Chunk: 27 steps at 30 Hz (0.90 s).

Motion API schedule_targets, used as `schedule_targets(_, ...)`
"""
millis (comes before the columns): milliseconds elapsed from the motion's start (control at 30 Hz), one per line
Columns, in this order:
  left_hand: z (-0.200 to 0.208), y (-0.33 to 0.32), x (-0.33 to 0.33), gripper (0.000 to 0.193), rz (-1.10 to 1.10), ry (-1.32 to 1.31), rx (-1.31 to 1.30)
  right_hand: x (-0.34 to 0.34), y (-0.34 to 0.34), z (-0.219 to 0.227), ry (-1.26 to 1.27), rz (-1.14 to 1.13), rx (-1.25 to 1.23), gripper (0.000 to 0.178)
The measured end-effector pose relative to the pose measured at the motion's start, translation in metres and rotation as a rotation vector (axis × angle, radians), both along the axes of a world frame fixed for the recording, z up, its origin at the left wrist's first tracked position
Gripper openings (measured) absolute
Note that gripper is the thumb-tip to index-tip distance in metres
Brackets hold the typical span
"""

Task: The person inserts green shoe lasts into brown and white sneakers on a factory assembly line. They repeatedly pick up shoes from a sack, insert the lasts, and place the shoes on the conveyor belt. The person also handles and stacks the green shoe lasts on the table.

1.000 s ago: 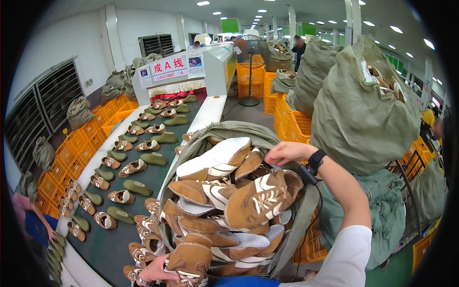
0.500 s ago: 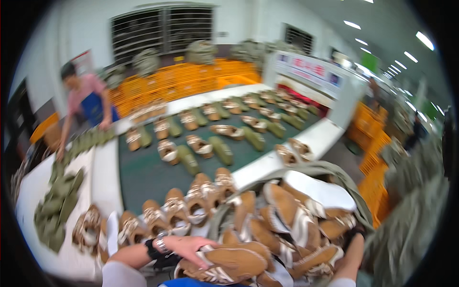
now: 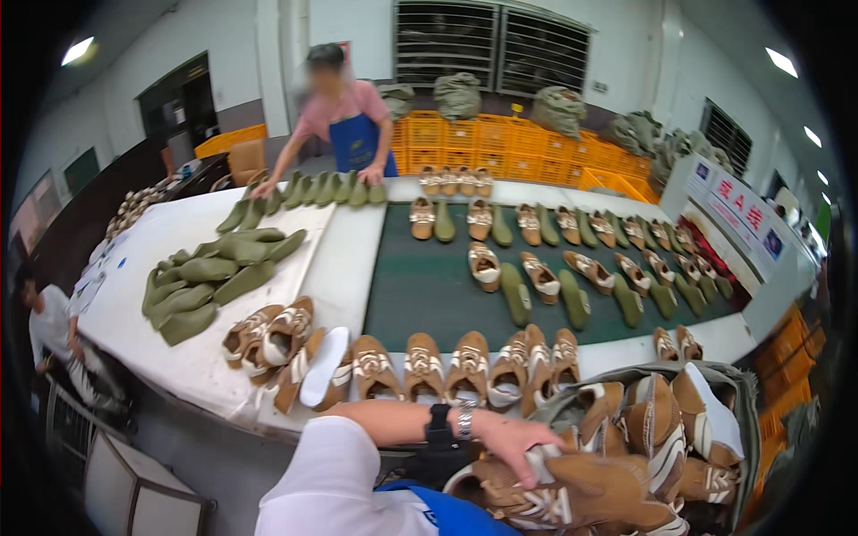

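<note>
My left hand (image 3: pixel 514 442) is closed on a brown sneaker (image 3: pixel 603 487) with white stripes and pale laces, its thumb and fingers at the shoe's opening. The shoe lies over a heap of similar sneakers (image 3: pixel 651 411) in a grey-green cloth sack (image 3: pixel 749 393). On that heap rests a white insole-like sheet (image 3: pixel 715 415). My right hand does not show. Just beyond my left forearm, a row of brown sneakers (image 3: pixel 424 366) lines the white table edge. Left of the row lie more sneakers (image 3: pixel 288 332) and a white insole (image 3: pixel 324 366).
A dark green conveyor belt (image 3: pixel 429 299) carries sneakers beside olive-green shoe lasts (image 3: pixel 575 299). More lasts (image 3: pixel 213 270) are piled on the white table (image 3: pixel 116 304). Across it, a co-worker (image 3: pixel 344 121) in a blue apron handles lasts. Orange crates (image 3: pixel 500 143) stand behind; another person (image 3: pixel 58 322) is far left.
The view has swung left, bringing the piled lasts and the co-worker nearer the middle. My left hand still grips a brown sneaker, now turned laces up. My right hand has gone out of view.
</note>
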State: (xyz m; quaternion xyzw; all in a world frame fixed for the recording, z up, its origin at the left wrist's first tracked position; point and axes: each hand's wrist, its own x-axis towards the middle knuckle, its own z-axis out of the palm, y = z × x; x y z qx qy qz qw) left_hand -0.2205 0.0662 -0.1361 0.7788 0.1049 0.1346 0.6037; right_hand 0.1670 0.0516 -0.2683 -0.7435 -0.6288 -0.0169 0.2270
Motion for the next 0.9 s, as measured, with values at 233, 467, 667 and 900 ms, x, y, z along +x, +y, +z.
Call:
schedule_targets(233,0.077,0.012,0.029,0.066,0.094,-0.187,0.067,0.018,0.008,0.003,0.027,-0.047,0.011,0.044)
schedule_targets(467,0.060,-0.071,0.182,0.040,-0.413,-0.562,-1.124,0.077,-0.021,0.005,0.169,-0.159,0.115,0.046)
schedule_targets(667,-0.010,-0.087,0.215,0.038,-0.265,-0.228,-1.249,0.155,-0.069,0.011,0.451,-0.407,0.294,0.048)
schedule_targets(900,-0.005,-0.053,0.260,0.039,0.070,-0.425,-1.133,0.174,-0.105,0.090,0.283,-0.366,0.231,0.043)
